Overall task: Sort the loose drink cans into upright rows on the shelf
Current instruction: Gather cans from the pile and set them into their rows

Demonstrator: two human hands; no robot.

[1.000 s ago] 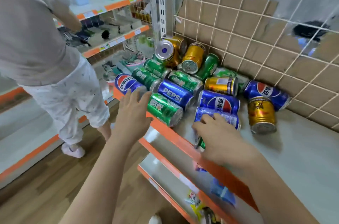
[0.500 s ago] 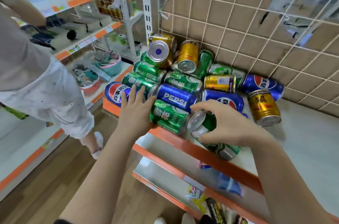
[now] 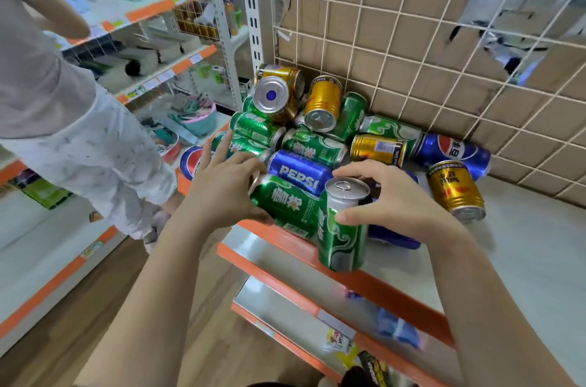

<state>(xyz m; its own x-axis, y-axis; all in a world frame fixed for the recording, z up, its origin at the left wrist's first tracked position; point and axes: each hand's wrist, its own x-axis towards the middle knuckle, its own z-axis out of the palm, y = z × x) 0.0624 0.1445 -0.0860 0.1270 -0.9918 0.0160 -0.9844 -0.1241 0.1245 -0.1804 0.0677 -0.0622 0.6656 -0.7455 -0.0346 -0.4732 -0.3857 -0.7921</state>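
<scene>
A heap of loose cans, green, gold and blue Pepsi [image 3: 301, 172], lies on its sides on the white shelf [image 3: 523, 247] against the wire grid. My right hand [image 3: 390, 206] grips a green can [image 3: 341, 234] that stands nearly upright at the shelf's orange front edge, silver top up. My left hand [image 3: 222, 187] holds the end of another green can [image 3: 285, 206] lying on its side just left of it. A gold can [image 3: 455, 188] lies alone to the right of the heap.
Behind the shelf, a wire grid backed by cardboard [image 3: 412, 47]. Lower shelves with orange edges [image 3: 317, 278] sit below. A person in pale clothes [image 3: 79, 133] stands at the left by other shelving. The shelf's right part is bare white surface.
My right hand has tipped the green can from lying on its side to nearly upright. My left hand has moved from resting against the pile to holding the lying green can.
</scene>
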